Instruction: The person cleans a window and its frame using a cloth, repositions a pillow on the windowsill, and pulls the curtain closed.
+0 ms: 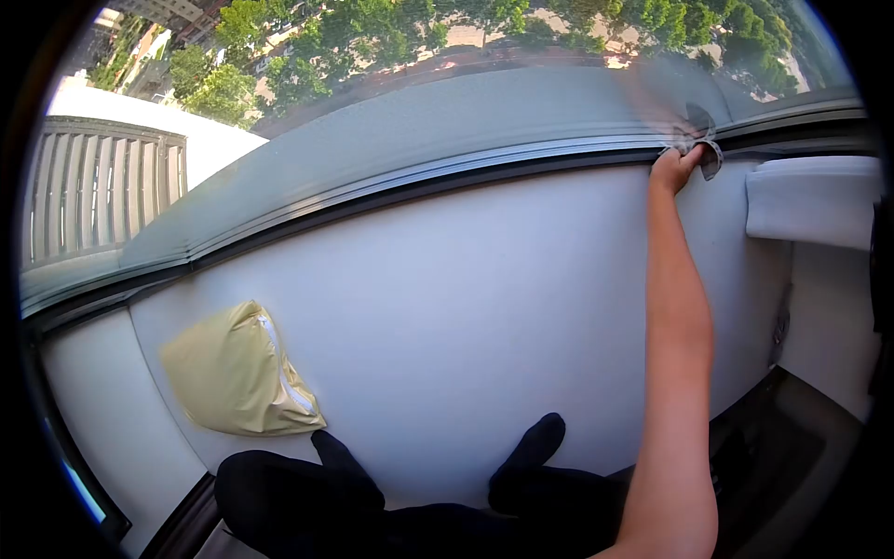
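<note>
My right hand [674,170] reaches far forward to the bottom of the window glass, at the right end of the sill. Its fingers are closed on a crumpled grey cloth [712,160], which sticks out to the right of the hand. The cloth touches or nearly touches the glass beside the metal window track [410,166]. Both hand and cloth are mirrored in the window pane [521,104]. Part of the fingers is hidden behind the hand. My left hand is out of the picture.
I am on a wide white ledge [447,279] with black-socked feet [540,438]. A yellow-green cushion [233,373] lies at the left. Folded white material [810,200] hangs at the right. Trees [372,37] and a louvred panel [102,191] show outside.
</note>
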Demonstrator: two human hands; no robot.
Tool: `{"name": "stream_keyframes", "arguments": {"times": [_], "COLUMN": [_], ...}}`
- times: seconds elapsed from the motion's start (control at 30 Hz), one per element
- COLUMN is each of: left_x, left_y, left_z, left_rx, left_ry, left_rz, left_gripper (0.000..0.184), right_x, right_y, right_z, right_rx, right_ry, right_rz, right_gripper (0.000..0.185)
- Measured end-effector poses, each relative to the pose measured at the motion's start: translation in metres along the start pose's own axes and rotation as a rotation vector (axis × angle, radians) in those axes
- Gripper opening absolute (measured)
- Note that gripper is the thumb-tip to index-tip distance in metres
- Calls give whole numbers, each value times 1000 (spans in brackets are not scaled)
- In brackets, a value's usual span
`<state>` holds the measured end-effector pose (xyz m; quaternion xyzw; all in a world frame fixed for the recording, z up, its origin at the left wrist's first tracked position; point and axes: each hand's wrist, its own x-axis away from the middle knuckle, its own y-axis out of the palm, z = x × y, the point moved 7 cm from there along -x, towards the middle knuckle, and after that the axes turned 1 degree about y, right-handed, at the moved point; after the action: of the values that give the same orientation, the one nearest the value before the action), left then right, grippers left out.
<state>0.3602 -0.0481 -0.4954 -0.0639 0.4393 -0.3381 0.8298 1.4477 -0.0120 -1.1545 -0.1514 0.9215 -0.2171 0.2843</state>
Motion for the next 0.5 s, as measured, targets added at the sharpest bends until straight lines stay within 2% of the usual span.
{"name": "stream_keyframes", "arguments": {"times": [0.03,0.1,0.13,0.17,0.2,0.23,0.3,0.33,0.4,0.5], "left_x": [-2,-3,-18,-22,-32,-10,-11,-11,7,-1], "left_y": [-3,0,-17,-13,-29,-9,-6,-4,13,10], "left_z": [0,1,-9,-12,-23,-8,-9,-9,5,3], "left_rx": [3,30,-8,105,40,70,90,89,125,110], "left_ry": [6,23,-29,16,-31,-55,-68,-80,-55,-45], "left_rz": [-5,-56,8,0,18,76,79,96,70,35], "left_gripper": [62,61,58,54,52,49,46,45,43,43], "right_x": [5,9,14,23,34,51,92,115,165,236], "right_y": [11,6,3,7,10,15,19,28,34,44], "right_z": [11,5,-2,-8,-10,-13,-51,-63,-95,-154], "right_rx": [61,-142,-150,-168,-130,-90,141,118,239,134], "right_ry": [62,334,356,380,420,456,265,267,156,86], "right_rz": [-49,-105,-124,-148,-172,-194,-107,-130,-21,10], "right_gripper": [62,62,63,63,62,61,56,56,46,40]}}
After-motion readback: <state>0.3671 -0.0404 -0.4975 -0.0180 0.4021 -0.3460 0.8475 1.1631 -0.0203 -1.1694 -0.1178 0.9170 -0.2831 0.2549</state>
